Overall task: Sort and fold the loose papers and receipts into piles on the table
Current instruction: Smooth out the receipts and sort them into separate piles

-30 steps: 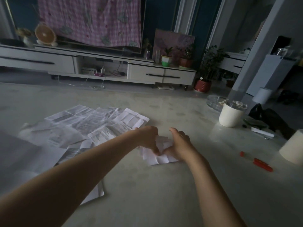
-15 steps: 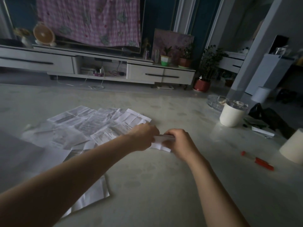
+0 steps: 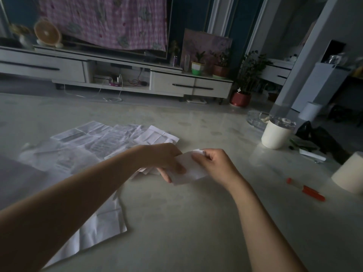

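A small folded white paper (image 3: 191, 170) is held just above the table (image 3: 176, 228), near the middle of the view, between both hands. The left hand (image 3: 163, 160) is curled round the paper's nine o'clock edge, with the thumb laid across its top face and the fingers tucked beneath. The right hand (image 3: 215, 165) is closed on the three o'clock edge, the paper being pinched between thumb and bent fingers; one corner is seen sticking up past the thumb at twelve o'clock. Whether the paper touches the table cannot be told.

A few small slips (image 3: 144, 171) are seen on the table just below the left wrist. At ten o'clock from the hands, printed loose papers (image 3: 102, 142) are spread flat and overlapping. At seven o'clock, a creased white sheet (image 3: 102, 224) is partly covered by the left forearm. At three o'clock, well apart from the hands, a red pen (image 3: 306, 190) is laid on the table.
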`<state>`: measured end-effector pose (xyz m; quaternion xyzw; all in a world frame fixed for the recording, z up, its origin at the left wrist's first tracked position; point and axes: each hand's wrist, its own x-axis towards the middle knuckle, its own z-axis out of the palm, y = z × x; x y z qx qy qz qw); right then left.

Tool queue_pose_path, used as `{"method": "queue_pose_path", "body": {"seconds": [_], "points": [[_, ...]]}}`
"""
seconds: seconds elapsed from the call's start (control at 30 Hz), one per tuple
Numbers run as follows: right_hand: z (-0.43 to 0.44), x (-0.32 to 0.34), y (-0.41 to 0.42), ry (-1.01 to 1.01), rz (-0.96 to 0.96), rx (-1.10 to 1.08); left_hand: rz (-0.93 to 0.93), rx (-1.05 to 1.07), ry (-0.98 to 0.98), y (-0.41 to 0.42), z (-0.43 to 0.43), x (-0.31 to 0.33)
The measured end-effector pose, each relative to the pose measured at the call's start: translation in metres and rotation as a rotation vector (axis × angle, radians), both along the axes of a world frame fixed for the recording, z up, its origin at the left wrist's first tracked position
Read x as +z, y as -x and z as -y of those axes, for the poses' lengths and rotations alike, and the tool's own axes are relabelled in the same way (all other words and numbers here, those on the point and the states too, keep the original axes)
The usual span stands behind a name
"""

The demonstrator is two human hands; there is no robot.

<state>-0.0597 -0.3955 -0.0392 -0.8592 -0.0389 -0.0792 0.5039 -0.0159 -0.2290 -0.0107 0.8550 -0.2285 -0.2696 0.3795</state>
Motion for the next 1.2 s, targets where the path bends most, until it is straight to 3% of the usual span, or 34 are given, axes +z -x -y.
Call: {"method": "queue_pose_path", "body": {"seconds": [0.07, 0.13, 0.2, 0.27, 0.4, 0.53, 0.67, 0.87, 1.07, 1.2], "points": [[-0.005, -0.006, -0.001, 0.056, 0.055, -0.071, -0.045, 0.047, 0.030, 0.001, -0.001, -0.002], [-0.005, -0.012, -0.003, 0.157, 0.086, -0.175, 0.050, 0.224, 0.045, 0.002, 0.004, -0.011], [-0.003, -0.015, 0.000, 0.306, 0.054, -0.286, 0.097, 0.463, 0.151, 0.004, 0.012, -0.021], [-0.005, -0.017, 0.005, 0.458, -0.027, -0.343, 0.190, 0.569, 0.141, 0.010, 0.018, -0.030], [-0.013, -0.020, 0.013, 0.784, -0.027, -0.410, 0.498, 0.566, 0.074, 0.028, 0.036, -0.044], [-0.014, -0.022, 0.008, 0.925, -0.028, -0.477, 0.711, 0.449, -0.119, 0.036, 0.045, -0.052], [-0.014, -0.030, 0.005, 0.911, -0.050, -0.583, 1.042, 0.499, -0.352, 0.031, 0.045, -0.060], [-0.007, -0.032, 0.013, 0.868, -0.118, -0.648, 1.058, 0.366, -0.465, 0.037, 0.048, -0.058], [-0.003, -0.005, 0.019, 0.400, -0.026, -0.715, 1.068, 0.431, -0.172, 0.039, 0.027, -0.052], [-0.016, 0.020, 0.018, 0.283, 0.131, -0.694, 1.079, 0.399, 0.048, 0.050, -0.001, -0.035]]}}
